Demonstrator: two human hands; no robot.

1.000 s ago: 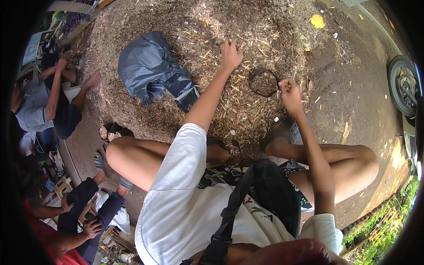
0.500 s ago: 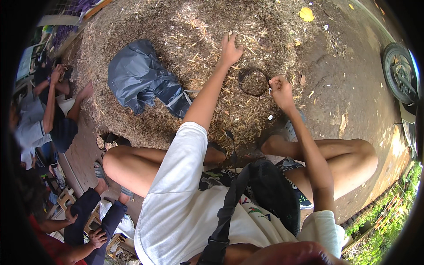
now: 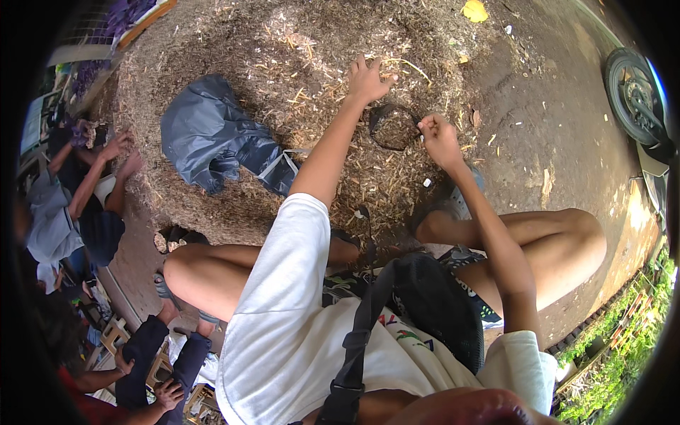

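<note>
A small black plastic bag (image 3: 375, 126) stands in the mulch with its round mouth facing up. Brown chips like those around it fill the inside. The thumb and fingertips of my right hand (image 3: 440, 142) are closed in a pinch on the right side of its rim. My left hand (image 3: 368, 82) lies just beyond the bag, palm down on the brown mulch pile (image 3: 319, 106), fingers spread and holding nothing. A large dark plastic sack (image 3: 202, 131), lying on the pile, is to the left of my left forearm.
Two people sit at the left, one reaching with both hands (image 3: 117, 146), the other with hands on dark trousers. A motorcycle wheel (image 3: 636, 98) stands at the right beside bare soil. A yellow leaf (image 3: 474, 10) lies far off. My bent legs frame the near side.
My left hand's fingers have opened out over the mulch. My right hand still pinches the rim. The whole view has shifted slightly, and the person at the left has moved their hands.
</note>
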